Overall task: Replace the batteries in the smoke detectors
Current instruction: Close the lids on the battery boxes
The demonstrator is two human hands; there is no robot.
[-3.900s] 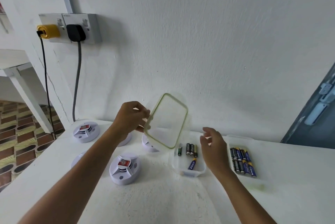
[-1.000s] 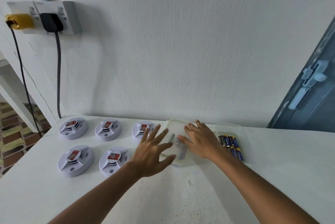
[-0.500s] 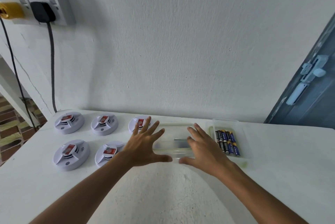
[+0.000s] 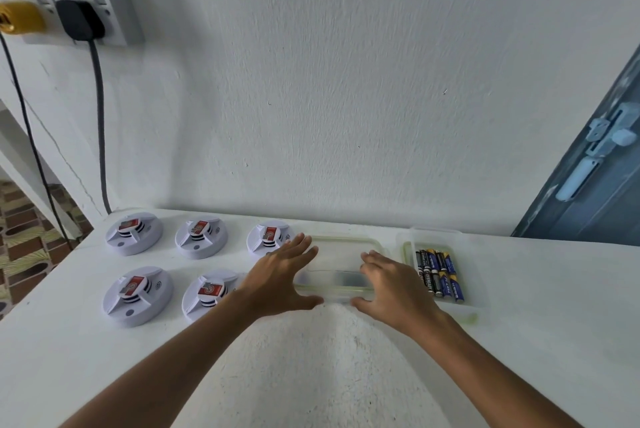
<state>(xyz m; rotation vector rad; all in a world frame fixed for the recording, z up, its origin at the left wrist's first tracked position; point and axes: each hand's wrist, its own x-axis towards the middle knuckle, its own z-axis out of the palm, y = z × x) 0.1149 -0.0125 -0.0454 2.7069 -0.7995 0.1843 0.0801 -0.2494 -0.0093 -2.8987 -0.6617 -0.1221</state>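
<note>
I see both hands laid flat on a clear lidded container point(image 4: 341, 256) at the back centre of the white table point(image 4: 311, 368). My left hand point(image 4: 278, 280) covers its left end with fingers spread wide and the thumb along the near edge; my right hand point(image 4: 393, 283) covers its right end, fingers likewise extended and thumb at the near edge. Neither hand is pinching anything; the palms rest on the green-rimmed lid. A dark shape shows through the lid between the hands, too blurred to identify. Five smoke detectors point(image 4: 133, 233) sit to the left of the container, three in the rear row and two in the front row, each white with a red label on top. Just right of the container, an open clear tray point(image 4: 472, 292) holds a row of batteries point(image 4: 438, 273) lying side by side. A wall socket point(image 4: 81, 10) with a black plug is mounted at the upper left.
</note>
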